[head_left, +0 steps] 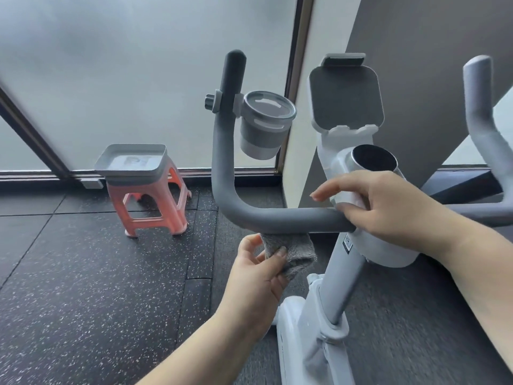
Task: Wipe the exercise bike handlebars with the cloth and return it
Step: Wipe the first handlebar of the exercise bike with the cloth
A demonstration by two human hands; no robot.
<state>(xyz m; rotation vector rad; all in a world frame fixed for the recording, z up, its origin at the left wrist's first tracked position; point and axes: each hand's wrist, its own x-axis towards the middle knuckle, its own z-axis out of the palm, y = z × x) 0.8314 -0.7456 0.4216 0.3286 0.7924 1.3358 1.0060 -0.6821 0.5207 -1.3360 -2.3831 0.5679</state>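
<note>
The exercise bike's grey foam handlebar [277,218] curves from an upright left horn across to the white stem. A grey fluffy cloth [294,252] is pressed against the underside of the left bar, pinched by my left hand [258,276] from below. My right hand [388,207] rests on the bar's middle where it meets the white stem, thumb along the bar, fingers spread over the top. The right horn [483,112] rises at the frame's right edge.
A grey cup holder [263,126] is clamped to the left horn. A tablet holder [347,95] and round knob [373,159] sit on the stem. An orange stool [150,207] bearing a grey tray [133,162] stands left, by the frosted window. Speckled black rubber floor below.
</note>
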